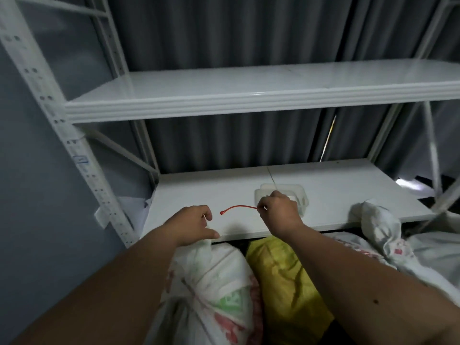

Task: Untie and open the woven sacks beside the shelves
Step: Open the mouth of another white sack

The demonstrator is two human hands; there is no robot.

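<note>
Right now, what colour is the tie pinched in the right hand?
Red. The tie shows best in the head view, against the white shelf.

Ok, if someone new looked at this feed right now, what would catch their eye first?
Probably the red string, pinched in the right hand above the lower shelf, its free end pointing left. Next, the yellow sack wedged between white woven sacks under the shelf edge. The left hand rests at a white sack's neck.

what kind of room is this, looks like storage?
Probably a storeroom or stockroom: a white metal shelving rack with slotted uprights, a grey corrugated metal wall behind it, and packed woven sacks, one white printed sack and one yellow sack, in front of the rack.
</note>
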